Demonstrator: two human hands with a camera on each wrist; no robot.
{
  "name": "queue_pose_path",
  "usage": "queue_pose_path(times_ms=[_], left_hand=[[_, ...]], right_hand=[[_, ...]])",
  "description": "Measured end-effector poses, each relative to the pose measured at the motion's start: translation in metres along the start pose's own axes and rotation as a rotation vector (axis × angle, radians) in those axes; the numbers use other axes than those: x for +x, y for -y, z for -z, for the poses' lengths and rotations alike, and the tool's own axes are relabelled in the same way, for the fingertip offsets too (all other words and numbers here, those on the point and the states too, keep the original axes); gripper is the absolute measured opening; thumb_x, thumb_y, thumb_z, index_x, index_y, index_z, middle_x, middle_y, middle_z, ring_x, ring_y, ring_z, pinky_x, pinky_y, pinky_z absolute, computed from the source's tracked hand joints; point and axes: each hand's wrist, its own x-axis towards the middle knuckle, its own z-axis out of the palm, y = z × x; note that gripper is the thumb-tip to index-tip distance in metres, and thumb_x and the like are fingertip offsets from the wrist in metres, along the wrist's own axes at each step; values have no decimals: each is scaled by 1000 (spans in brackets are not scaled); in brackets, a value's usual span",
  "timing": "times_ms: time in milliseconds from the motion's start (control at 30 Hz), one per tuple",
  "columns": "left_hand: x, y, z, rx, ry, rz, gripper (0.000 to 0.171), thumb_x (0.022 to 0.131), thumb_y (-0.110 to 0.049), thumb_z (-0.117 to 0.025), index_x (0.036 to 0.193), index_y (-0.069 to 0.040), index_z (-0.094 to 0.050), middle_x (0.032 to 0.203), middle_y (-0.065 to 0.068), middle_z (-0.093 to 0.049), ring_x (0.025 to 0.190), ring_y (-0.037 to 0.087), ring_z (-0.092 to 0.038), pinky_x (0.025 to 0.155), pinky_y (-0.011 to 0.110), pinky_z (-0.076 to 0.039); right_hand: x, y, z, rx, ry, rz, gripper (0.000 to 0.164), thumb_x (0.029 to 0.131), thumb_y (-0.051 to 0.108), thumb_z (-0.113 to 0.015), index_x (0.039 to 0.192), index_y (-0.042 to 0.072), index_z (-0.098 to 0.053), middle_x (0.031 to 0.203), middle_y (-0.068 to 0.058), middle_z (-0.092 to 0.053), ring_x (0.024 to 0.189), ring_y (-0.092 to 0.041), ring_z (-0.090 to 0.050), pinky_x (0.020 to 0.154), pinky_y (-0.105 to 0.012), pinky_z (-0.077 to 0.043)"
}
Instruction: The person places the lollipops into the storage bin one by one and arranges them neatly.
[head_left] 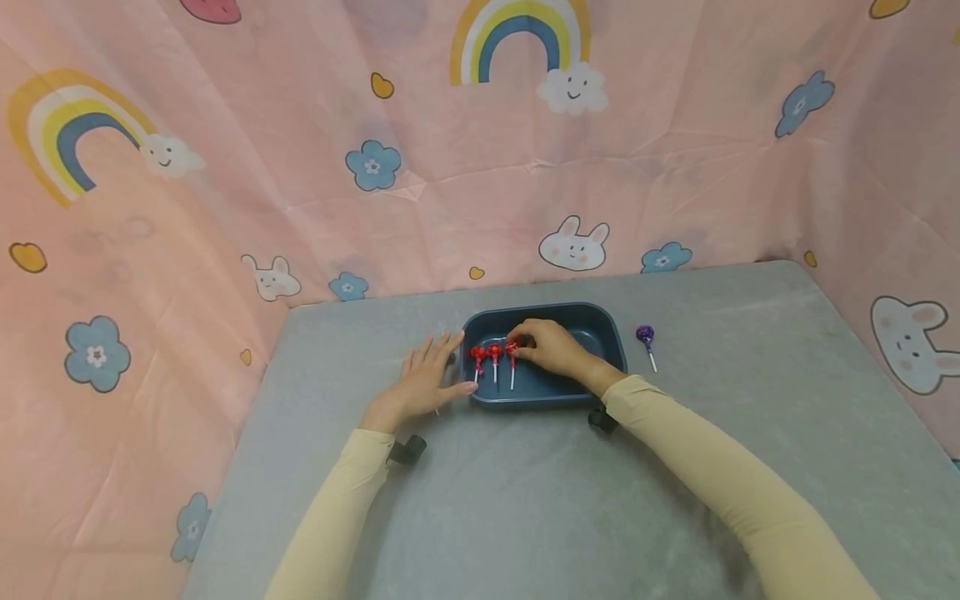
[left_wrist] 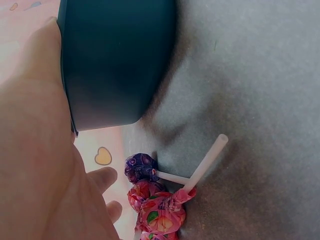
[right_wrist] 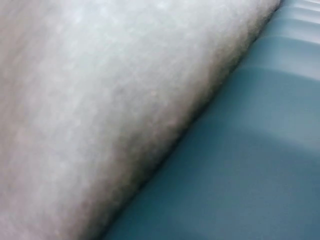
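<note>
A pink cloth printed with rainbows and rabbits hangs behind a grey tabletop. The right hand has its thumb and fingers pinched on the head of a red-wrapped lollipop inside a dark blue tray. Two more red lollipops lie just left of those fingertips. The left hand touches the tray's left end, its fingers straight and apart; below them are a purple-wrapped lollipop and several red-wrapped ones. Another purple lollipop lies right of the right hand's fingers, outside the tray.
</note>
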Motion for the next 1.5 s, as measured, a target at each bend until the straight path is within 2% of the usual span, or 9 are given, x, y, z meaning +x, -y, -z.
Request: queue_pose_path(times_ms=[300, 900, 1500], left_hand=[[-5, -3, 4, -13, -6, -36, 94, 88, -69, -56, 160, -34, -5, 169, 7, -10, 156, 37, -1, 123, 64, 1], [-6, -4, 7, 4, 16, -25, 93, 90, -67, -55, 160, -35, -2, 169, 4, -8, 157, 35, 0, 124, 61, 2], [-5, -2, 4, -14, 5, -35, 94, 89, -65, -57, 160, -35, -3, 169, 6, -9, 157, 35, 1, 123, 63, 3]], right_hand=[[1, 1, -1, 1, 7, -30, 25, 92, 20, -71, 115, 12, -72, 105, -6, -70, 86, -18, -58, 80, -34, -52], [0, 1, -2, 20, 9, -14, 25, 92, 18, -71, 116, 11, -72, 106, -8, -70, 86, -19, -58, 80, -35, -52], [-1, 1, -2, 21, 4, 6, 25, 92, 17, -70, 116, 11, -71, 106, -7, -69, 84, -17, -58, 77, -33, -51]])
